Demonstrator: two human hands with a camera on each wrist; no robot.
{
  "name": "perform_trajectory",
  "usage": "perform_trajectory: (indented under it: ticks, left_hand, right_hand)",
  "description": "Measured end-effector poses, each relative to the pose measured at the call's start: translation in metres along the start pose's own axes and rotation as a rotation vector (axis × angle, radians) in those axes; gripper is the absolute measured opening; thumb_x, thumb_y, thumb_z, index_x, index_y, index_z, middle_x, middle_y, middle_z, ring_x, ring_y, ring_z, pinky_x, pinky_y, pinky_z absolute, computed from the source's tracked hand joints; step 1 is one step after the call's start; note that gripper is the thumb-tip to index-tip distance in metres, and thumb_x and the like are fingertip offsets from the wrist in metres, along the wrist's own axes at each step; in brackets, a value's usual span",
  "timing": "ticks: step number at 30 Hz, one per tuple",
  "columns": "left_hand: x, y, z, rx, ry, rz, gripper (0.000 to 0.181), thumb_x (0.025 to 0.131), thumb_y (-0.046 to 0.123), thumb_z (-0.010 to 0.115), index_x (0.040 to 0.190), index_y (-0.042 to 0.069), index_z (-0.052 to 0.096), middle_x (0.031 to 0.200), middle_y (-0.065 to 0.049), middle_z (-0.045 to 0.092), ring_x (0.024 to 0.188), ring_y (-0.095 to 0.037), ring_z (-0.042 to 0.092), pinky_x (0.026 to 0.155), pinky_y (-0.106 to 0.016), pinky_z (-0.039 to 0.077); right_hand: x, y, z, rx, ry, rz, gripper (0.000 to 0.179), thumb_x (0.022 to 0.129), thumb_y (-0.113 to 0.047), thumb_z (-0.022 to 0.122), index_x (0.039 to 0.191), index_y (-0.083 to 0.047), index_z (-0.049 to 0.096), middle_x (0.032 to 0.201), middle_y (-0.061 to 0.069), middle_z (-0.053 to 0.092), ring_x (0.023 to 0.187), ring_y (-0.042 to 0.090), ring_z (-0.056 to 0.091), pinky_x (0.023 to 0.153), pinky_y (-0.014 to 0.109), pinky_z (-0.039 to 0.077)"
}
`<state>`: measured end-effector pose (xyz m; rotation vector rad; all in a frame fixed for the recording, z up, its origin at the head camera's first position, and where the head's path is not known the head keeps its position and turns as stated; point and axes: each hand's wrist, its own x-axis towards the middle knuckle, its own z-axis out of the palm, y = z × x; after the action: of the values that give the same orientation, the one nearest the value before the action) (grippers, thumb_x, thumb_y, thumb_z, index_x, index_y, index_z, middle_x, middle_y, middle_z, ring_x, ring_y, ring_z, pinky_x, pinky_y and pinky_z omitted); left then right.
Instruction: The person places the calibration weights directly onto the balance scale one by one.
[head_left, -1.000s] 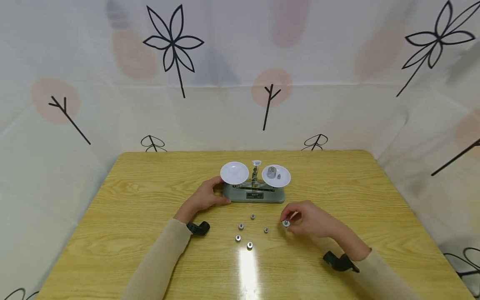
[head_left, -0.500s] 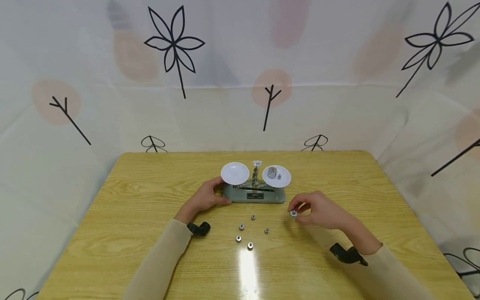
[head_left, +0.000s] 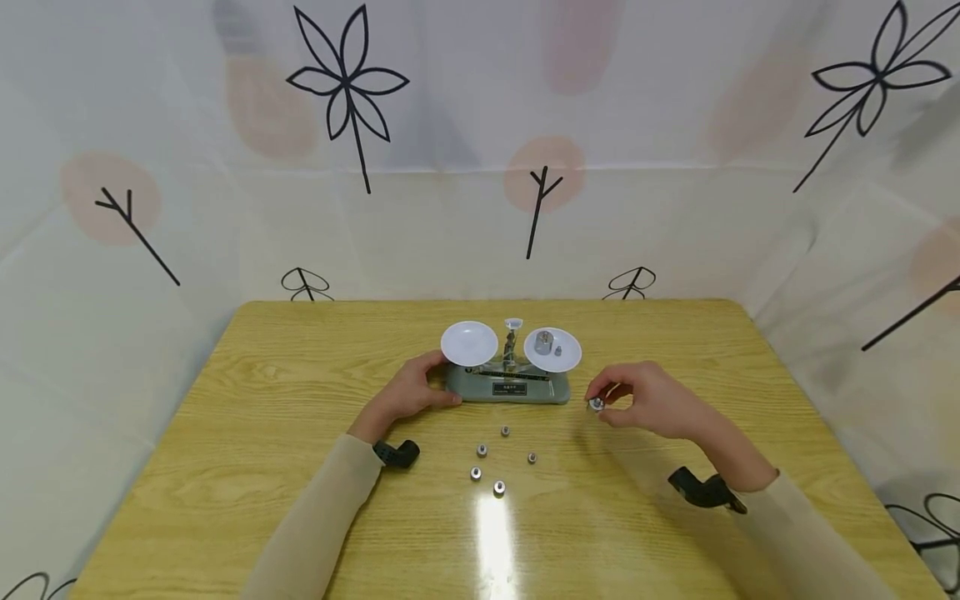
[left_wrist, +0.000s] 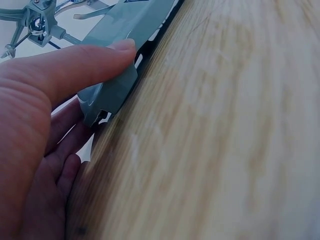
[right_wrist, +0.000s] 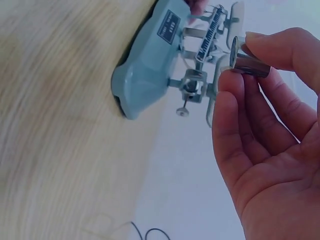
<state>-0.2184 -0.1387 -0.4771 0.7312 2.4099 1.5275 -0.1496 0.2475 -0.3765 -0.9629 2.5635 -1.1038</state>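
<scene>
The right hand (head_left: 652, 402) pinches a silver metal cylinder (right_wrist: 252, 64); the nearer round white pan (head_left: 569, 347) lies forward-left. The left hand (head_left: 408, 390) clasps the grey-green metal balance (head_left: 474, 387).

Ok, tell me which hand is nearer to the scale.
Left. The left hand grips the left end of the scale; the right hand, pinching a weight, is beyond the right end, apart from it.

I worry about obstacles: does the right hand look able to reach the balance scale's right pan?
Probably yes: the right hand, pinching a metal weight, is near the right pan, with nothing visible between; the left hand grips the base's left end.
</scene>
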Motion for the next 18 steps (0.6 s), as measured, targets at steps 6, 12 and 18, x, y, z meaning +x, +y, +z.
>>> perform_trajectory:
  ticks: [6, 12, 18]
  left_hand:
    - [-0.002, 0.012, -0.001, 0.017, -0.005, 0.0, 0.072, 0.077, 0.0, 0.084, 0.141, 0.001, 0.052, 0.141, -0.015, 0.054, 0.132, -0.032, 0.046, 0.11, -0.05, 0.036]
    - [-0.003, 0.013, -0.001, 0.019, -0.006, 0.01, 0.071, 0.077, 0.008, 0.086, 0.14, 0.006, 0.054, 0.139, -0.01, 0.056, 0.131, -0.029, 0.048, 0.109, -0.05, 0.037]
    - [0.0, 0.001, -0.001, 0.029, -0.002, -0.016, 0.072, 0.077, 0.013, 0.087, 0.141, 0.011, 0.055, 0.139, -0.005, 0.056, 0.132, -0.024, 0.046, 0.11, -0.047, 0.036]
  right_hand:
    - [0.004, -0.003, -0.01, -0.011, 0.012, 0.016, 0.02, 0.085, -0.002, 0.077, 0.103, -0.009, 0.07, 0.099, 0.002, 0.071, 0.088, 0.013, 0.065, 0.079, 0.038, 0.057]
    - [0.009, -0.007, -0.018, -0.007, 0.031, 0.035, 0.02, 0.085, -0.003, 0.077, 0.104, -0.006, 0.07, 0.098, 0.003, 0.072, 0.088, 0.014, 0.066, 0.079, 0.032, 0.056]
    - [0.018, -0.008, -0.024, -0.005, 0.057, 0.026, 0.021, 0.085, -0.003, 0.078, 0.104, -0.006, 0.07, 0.097, -0.001, 0.071, 0.087, 0.015, 0.066, 0.078, 0.029, 0.056]
